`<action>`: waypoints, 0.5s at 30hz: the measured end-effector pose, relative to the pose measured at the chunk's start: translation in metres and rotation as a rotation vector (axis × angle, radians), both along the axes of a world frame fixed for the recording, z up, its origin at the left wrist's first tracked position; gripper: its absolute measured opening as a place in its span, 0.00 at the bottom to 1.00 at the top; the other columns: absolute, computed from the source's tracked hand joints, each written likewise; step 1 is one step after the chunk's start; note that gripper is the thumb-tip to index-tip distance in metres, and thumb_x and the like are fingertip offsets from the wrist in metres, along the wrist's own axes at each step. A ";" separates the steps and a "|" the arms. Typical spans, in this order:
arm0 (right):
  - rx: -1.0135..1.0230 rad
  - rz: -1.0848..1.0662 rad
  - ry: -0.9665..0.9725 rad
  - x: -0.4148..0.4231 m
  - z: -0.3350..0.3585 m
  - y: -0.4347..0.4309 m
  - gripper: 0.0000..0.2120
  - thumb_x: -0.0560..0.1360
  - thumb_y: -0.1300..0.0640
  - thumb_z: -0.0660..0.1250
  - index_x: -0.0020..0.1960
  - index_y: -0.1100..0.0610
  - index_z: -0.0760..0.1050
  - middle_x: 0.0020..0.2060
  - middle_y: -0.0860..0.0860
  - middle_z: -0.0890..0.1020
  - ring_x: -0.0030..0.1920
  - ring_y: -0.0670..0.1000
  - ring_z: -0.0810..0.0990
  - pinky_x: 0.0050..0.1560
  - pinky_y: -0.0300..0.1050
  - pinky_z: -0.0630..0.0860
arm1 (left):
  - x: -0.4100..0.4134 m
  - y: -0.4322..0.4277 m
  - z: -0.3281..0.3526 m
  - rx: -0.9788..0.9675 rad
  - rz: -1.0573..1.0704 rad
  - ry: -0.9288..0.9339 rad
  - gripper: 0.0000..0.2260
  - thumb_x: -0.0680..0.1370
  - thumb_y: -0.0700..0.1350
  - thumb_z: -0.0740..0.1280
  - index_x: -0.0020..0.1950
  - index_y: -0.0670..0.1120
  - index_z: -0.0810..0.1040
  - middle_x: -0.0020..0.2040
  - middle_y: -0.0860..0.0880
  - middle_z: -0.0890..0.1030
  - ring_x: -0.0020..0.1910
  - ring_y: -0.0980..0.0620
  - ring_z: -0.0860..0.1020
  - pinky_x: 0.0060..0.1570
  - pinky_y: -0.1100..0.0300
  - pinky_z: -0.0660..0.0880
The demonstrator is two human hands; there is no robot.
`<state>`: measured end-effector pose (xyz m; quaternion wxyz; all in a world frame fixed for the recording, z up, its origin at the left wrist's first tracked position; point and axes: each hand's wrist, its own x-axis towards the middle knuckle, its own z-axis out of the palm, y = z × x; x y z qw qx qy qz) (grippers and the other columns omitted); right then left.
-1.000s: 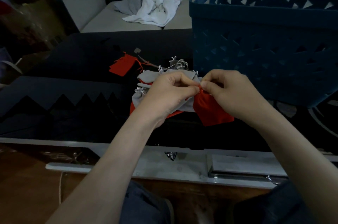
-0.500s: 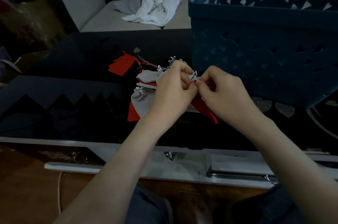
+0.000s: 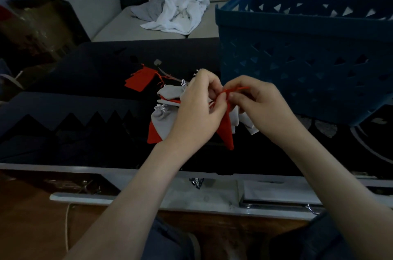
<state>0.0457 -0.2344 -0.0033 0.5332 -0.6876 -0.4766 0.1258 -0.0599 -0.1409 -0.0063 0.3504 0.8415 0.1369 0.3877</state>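
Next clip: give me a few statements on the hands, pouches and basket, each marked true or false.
1. The left hand grips the top of a red pouch. True.
2. The right hand pinches the red drawstring. True.
3. The blue basket stands left of the hands. False: it stands to their right.
4. The pile under the hands holds only red pouches. False: grey pouches lie in it too.
5. A white cloth lies on the sofa behind the table. True.
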 end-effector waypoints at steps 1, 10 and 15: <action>0.025 -0.002 -0.018 -0.001 0.000 -0.001 0.11 0.76 0.67 0.64 0.46 0.51 0.78 0.38 0.50 0.82 0.40 0.42 0.81 0.45 0.33 0.75 | 0.000 0.000 0.000 0.000 -0.001 -0.003 0.17 0.75 0.34 0.66 0.42 0.55 0.64 0.40 0.51 0.72 0.41 0.53 0.74 0.41 0.60 0.73; 0.184 -0.082 -0.115 -0.006 -0.005 -0.001 0.10 0.75 0.67 0.65 0.45 0.52 0.77 0.39 0.40 0.80 0.44 0.38 0.80 0.46 0.30 0.73 | 0.000 0.002 -0.001 -0.016 -0.010 -0.014 0.10 0.76 0.34 0.66 0.46 0.46 0.67 0.40 0.54 0.72 0.41 0.58 0.73 0.42 0.69 0.71; 0.114 -0.145 -0.055 -0.006 -0.008 0.002 0.10 0.77 0.61 0.65 0.42 0.46 0.75 0.36 0.39 0.79 0.41 0.38 0.78 0.46 0.36 0.75 | 0.001 0.003 -0.003 -0.035 -0.017 -0.017 0.07 0.77 0.35 0.66 0.47 0.43 0.68 0.42 0.49 0.76 0.42 0.58 0.75 0.43 0.69 0.72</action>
